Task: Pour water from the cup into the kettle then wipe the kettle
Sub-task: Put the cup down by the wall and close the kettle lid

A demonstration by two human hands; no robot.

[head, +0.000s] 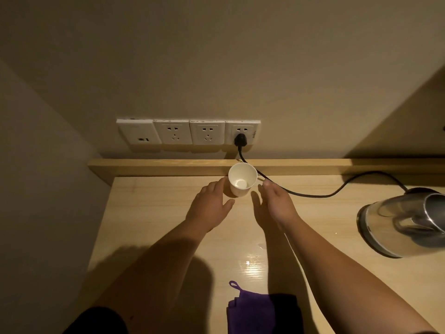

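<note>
A white paper cup (242, 178) stands upright at the back of the wooden desk (154, 213), close to the raised back ledge. My left hand (210, 206) is just left of the cup, fingers spread, the fingertips near or touching its side. To the cup's right, my right hand (273, 204) is also open, a small gap away. A steel kettle (407, 222) sits at the desk's right edge, partly cut off by the frame. A folded purple cloth (250, 309) lies at the near edge between my forearms.
A black cord (313, 195) runs from a plug (239, 140) in the rightmost wall socket, past the cup, to the kettle. A row of white sockets (187, 132) sits on the wall above the ledge (144, 166). A wall closes the left side.
</note>
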